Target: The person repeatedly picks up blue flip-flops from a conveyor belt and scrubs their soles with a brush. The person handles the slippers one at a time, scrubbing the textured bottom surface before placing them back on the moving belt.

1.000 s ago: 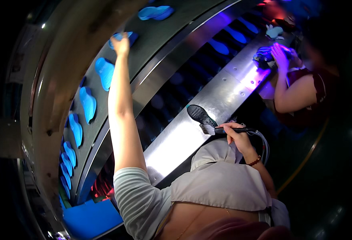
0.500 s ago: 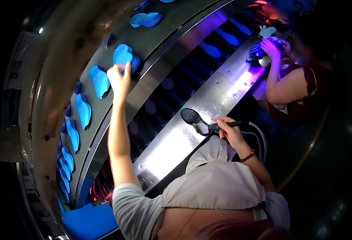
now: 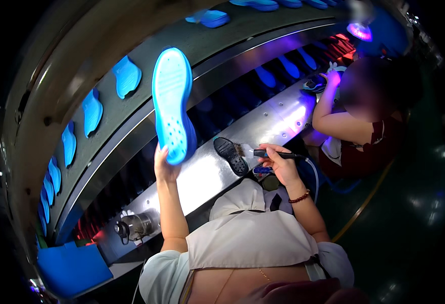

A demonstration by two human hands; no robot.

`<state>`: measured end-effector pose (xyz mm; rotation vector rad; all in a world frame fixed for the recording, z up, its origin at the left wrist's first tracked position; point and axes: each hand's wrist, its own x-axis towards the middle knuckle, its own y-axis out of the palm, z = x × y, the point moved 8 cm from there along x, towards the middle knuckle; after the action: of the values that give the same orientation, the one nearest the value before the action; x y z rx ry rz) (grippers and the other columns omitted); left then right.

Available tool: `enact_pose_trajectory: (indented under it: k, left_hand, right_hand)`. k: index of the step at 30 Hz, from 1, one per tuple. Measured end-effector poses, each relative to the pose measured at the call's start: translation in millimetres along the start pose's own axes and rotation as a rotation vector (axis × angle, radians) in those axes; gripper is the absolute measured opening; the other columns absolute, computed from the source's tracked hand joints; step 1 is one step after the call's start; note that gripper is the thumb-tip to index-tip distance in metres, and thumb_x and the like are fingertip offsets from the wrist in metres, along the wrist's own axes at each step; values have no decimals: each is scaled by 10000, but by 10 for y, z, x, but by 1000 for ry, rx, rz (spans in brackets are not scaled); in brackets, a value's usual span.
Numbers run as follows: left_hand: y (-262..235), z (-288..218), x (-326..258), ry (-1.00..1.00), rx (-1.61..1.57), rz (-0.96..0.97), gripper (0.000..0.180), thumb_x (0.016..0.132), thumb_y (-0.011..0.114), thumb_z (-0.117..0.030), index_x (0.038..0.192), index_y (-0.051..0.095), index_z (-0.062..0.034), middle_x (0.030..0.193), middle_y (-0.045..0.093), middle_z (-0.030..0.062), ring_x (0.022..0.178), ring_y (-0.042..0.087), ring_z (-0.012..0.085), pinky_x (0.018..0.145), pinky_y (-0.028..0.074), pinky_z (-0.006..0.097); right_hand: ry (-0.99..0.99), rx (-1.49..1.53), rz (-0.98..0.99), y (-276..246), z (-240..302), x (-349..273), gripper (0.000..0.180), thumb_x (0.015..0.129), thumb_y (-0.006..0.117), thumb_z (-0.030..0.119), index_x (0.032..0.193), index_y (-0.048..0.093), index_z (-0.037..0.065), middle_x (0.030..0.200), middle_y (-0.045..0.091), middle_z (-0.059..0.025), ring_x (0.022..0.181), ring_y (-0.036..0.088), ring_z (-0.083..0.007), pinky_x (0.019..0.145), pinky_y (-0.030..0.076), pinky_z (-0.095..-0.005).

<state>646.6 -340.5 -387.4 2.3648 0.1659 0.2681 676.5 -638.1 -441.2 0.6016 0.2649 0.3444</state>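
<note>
Raised in my left hand (image 3: 166,166) is a bright blue shoe sole (image 3: 172,99), gripped at its lower end and tilted nearly upright. Its ribbed face, with small holes at the lower end, is toward me. My right hand (image 3: 282,167) is closed around a black-handled brush (image 3: 259,153) with a pale tube trailing from its back end. The brown bristles are right by a black shoe sole (image 3: 226,151) lying on the metal ledge (image 3: 202,180); whether they touch it I cannot tell.
A curved dark conveyor (image 3: 131,104) carries several blue soles at left and far side. Beneath it a rack (image 3: 217,109) holds more soles. A dark bottle (image 3: 142,225) stands at the ledge's near end, beside a blue panel (image 3: 73,271). A co-worker (image 3: 359,126) works at right.
My left hand has lifted a blue sole off the conveyor and brought it toward me, above the ledge. My view has shifted. The brush stays in my right hand near the black sole.
</note>
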Motion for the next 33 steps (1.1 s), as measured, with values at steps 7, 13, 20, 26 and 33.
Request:
enact_pose_trajectory:
  k: [7, 13, 20, 26, 33]
  left_hand:
    - [-50, 987, -754, -700, -179, -72, 719, 766, 514, -473, 1264, 326, 10, 1157, 472, 232, 1057, 477, 371, 911, 369, 486]
    - [533, 1025, -650, -575, -483, 97, 1062, 643, 196, -815, 1290, 271, 24, 1205, 427, 235, 1101, 437, 359, 946, 331, 478]
    - [368, 1002, -680, -581, -382, -22, 1018, 664, 46, -796, 1210, 405, -14, 1067, 529, 204, 995, 513, 322, 894, 384, 459]
    - [9, 1164, -590, -526, -121, -331, 825, 739, 199, -741, 1257, 358, -118, 1248, 404, 94, 1179, 349, 255, 1005, 253, 406]
    - [83, 1059, -319, -555, -58, -66, 866, 739, 116, -740, 1174, 434, -61, 1000, 560, 151, 903, 543, 292, 833, 432, 424]
  right_hand:
    - [-53, 20, 90, 373, 240, 109, 239, 786, 550, -4, 1022, 547, -40, 983, 600, -140, 833, 590, -147, 660, 462, -213]
    - [30, -43, 144, 756, -90, 441, 226, 773, 568, 19, 990, 574, -45, 929, 608, -109, 770, 577, -136, 711, 472, -230]
    - [13, -195, 39, 950, -270, 904, 219, 764, 605, 90, 959, 602, -9, 856, 622, -47, 744, 561, -89, 641, 442, -203]
    - [-605, -889, 163, 1588, -29, 425, 163, 734, 592, 140, 839, 619, 18, 764, 622, -122, 679, 606, -179, 611, 467, -274]
    - [-293, -974, 348, 1171, -117, -189, 134, 691, 611, 125, 767, 651, 22, 695, 637, -110, 620, 617, -161, 613, 474, -259]
